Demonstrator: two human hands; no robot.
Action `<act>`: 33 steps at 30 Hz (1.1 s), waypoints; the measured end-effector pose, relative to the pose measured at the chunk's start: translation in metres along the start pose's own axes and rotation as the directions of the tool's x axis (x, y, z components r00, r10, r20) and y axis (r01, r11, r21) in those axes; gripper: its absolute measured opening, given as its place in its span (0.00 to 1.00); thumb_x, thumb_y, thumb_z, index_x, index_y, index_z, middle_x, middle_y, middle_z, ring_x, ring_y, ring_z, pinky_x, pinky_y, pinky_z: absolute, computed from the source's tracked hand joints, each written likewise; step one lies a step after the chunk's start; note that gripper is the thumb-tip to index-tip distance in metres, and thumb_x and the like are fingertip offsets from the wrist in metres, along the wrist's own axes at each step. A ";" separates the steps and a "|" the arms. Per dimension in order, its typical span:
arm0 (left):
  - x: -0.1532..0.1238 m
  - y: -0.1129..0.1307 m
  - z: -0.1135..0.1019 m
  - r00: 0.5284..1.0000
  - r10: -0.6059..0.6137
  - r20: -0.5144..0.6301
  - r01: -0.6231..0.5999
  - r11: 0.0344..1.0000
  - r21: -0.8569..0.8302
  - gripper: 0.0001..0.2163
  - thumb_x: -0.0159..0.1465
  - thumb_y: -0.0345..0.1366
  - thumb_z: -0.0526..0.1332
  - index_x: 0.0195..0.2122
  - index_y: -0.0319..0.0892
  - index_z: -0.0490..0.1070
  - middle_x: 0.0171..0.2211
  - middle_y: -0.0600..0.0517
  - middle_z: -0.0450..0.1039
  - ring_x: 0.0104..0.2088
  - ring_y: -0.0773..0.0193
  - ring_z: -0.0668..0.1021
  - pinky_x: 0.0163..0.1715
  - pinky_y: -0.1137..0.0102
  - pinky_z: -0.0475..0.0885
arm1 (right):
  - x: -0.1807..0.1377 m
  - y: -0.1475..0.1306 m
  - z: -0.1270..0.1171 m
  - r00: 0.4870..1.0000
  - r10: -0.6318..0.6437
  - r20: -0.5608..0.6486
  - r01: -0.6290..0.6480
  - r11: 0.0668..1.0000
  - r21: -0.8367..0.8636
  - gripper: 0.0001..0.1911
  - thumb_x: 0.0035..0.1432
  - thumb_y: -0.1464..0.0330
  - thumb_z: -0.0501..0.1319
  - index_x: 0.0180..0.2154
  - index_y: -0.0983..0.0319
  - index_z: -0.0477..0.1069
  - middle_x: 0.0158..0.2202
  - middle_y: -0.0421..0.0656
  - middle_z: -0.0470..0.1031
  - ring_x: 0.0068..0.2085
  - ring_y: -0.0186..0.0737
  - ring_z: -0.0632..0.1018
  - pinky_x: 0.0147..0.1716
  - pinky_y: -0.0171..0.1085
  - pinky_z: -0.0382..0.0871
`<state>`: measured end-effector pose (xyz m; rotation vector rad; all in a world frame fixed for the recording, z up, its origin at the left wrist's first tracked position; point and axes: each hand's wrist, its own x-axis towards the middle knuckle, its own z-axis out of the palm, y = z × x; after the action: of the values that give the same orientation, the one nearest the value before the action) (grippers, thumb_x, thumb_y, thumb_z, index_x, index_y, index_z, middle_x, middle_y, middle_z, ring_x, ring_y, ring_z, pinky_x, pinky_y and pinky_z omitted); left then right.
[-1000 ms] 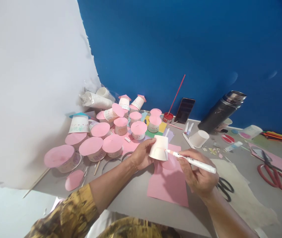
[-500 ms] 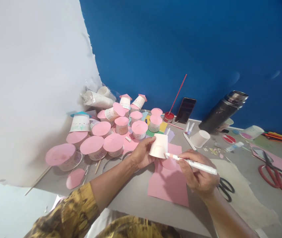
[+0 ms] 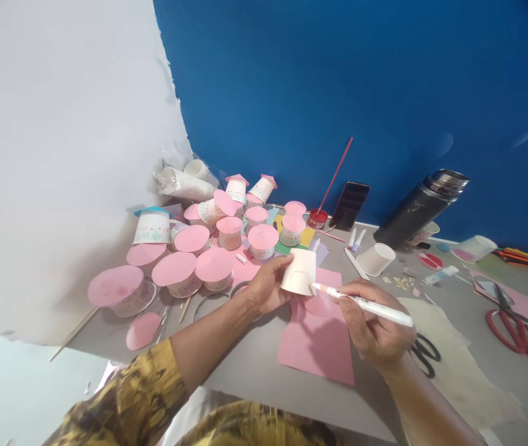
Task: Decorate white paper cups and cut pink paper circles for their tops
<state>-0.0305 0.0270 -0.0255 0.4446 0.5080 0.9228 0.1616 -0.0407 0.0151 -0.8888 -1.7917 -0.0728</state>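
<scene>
Nearest, a patterned sleeve (image 3: 129, 396) crosses the front of the table (image 3: 236, 365), and a pink sheet (image 3: 317, 356) lies below the hands. The right hand (image 3: 378, 337) is curled in a pen grip round a white marker (image 3: 370, 308), held low and slanted, probably for fine control; its tip meets, or nearly meets, the wall of a paper cup (image 3: 297, 265) close to the rim. The left hand (image 3: 268, 290) is bent around the cup's other side, thumb near the base, the remaining fingers mostly hidden, seemingly to steady it and leave the marker's side free. The cup is between the hands, above the pink sheet, rim down and slightly tilted; it looks cream-white, with a faint curved line on its wall. Beyond, pink-topped cups (image 3: 215, 266) crowd to the left, perhaps to keep them out of the way; farther back, a phone (image 3: 350, 206) leans against the blue wall (image 3: 320, 74)
</scene>
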 end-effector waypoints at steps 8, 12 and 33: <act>-0.001 -0.003 0.000 0.999 0.017 -0.048 -0.016 1.000 0.008 0.12 0.65 0.37 0.67 0.46 0.34 0.78 0.36 0.44 0.80 0.36 0.55 0.81 0.37 0.62 0.78 | -0.002 0.003 0.003 1.000 -0.002 -0.016 0.002 0.999 -0.044 0.03 0.67 0.70 0.64 0.40 0.57 0.76 0.31 0.42 0.82 0.28 0.41 0.82 0.29 0.37 0.76; -0.001 -0.004 0.001 0.999 0.030 -0.040 -0.029 0.999 0.018 0.11 0.64 0.36 0.67 0.44 0.35 0.78 0.35 0.45 0.79 0.35 0.57 0.80 0.36 0.63 0.78 | -0.002 0.005 0.002 1.000 -0.006 -0.018 0.005 0.999 -0.050 0.02 0.67 0.70 0.63 0.40 0.58 0.75 0.31 0.41 0.82 0.29 0.40 0.82 0.30 0.37 0.76; -0.001 -0.004 0.005 0.994 0.106 0.019 -0.107 0.991 0.082 0.16 0.52 0.40 0.78 0.37 0.37 0.78 0.32 0.51 0.76 0.33 0.63 0.76 0.34 0.70 0.71 | 0.001 0.006 0.000 0.998 -0.055 -0.028 0.054 0.998 -0.037 0.04 0.66 0.73 0.64 0.40 0.58 0.74 0.29 0.39 0.81 0.27 0.37 0.79 0.28 0.35 0.72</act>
<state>-0.0253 0.0231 -0.0237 0.5572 0.5145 1.0029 0.1646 -0.0361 0.0136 -0.8604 -1.7925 -0.1524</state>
